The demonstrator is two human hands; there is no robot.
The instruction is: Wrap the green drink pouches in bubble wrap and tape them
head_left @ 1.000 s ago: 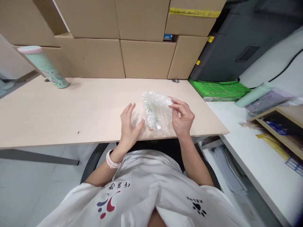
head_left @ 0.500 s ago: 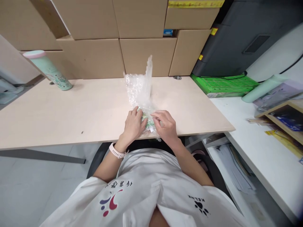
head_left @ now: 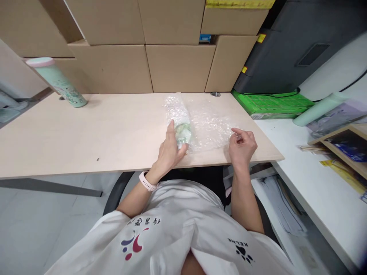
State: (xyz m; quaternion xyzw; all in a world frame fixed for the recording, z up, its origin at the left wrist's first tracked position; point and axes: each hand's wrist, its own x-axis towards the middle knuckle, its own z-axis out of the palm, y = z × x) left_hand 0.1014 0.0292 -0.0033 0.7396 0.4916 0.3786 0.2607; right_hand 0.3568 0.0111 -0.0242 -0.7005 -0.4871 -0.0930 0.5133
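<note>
A sheet of clear bubble wrap (head_left: 210,124) lies spread on the light wooden desk (head_left: 86,130). Its left part is rolled around a small greenish object (head_left: 182,130). My left hand (head_left: 169,149) curls around that rolled part and holds it against the desk. My right hand (head_left: 242,146) is at the right edge of the sheet, fingers curled and pinching the wrap's edge near the desk's front right corner.
A mint-green tumbler with a pink lid (head_left: 56,82) stands at the back left. Stacked cardboard boxes (head_left: 177,65) line the rear edge. A green crate (head_left: 272,104) and a dark bin (head_left: 289,49) sit to the right, beside a white side table (head_left: 315,191) with clutter.
The bubble wrap, held upright half a second ago, now lies flat and spread to the right. My right hand has moved right to its edge; my left stays on the wrapped object.
</note>
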